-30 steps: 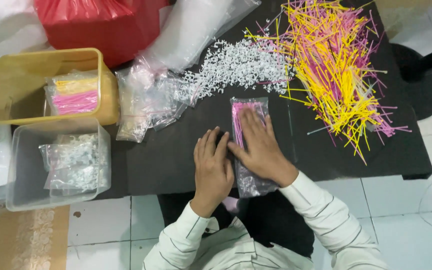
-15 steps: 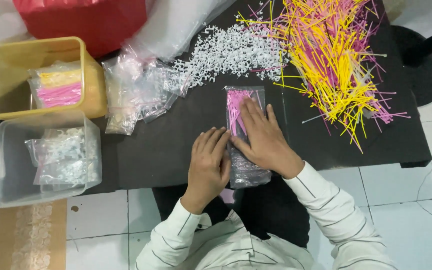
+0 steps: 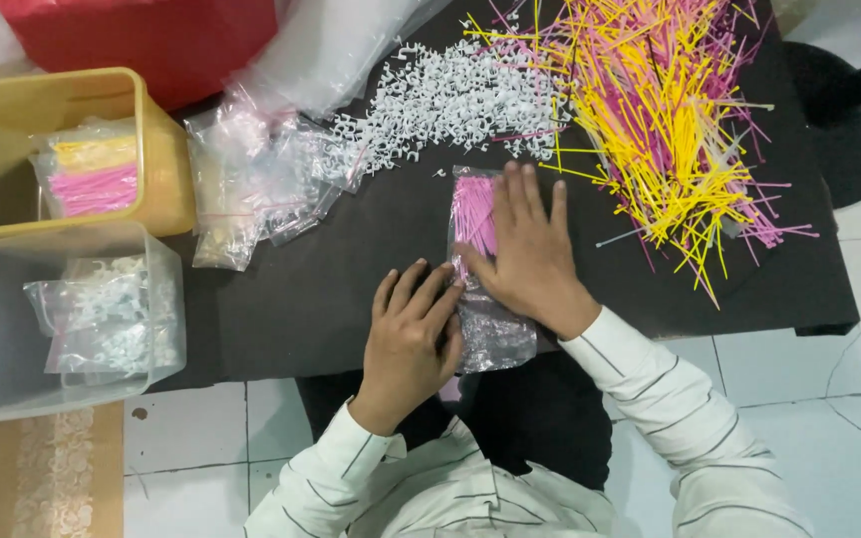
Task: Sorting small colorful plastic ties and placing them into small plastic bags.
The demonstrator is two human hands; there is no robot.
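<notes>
Now both my hands lie flat on the clear plastic bag of pink sticks (image 3: 477,261) at the table's near edge: right hand (image 3: 528,257), fingers spread, has slid up it since a second ago, left hand (image 3: 409,334) pins its lower part, gripping nothing.

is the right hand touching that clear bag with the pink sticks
Touching: the head view shows the right hand lying flat on the clear bag.

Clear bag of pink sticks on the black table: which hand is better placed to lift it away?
Probably the right hand: it lies flat over the clear bag with its pink sticks, covering its middle. The left hand only touches the bag's lower left edge.
</notes>
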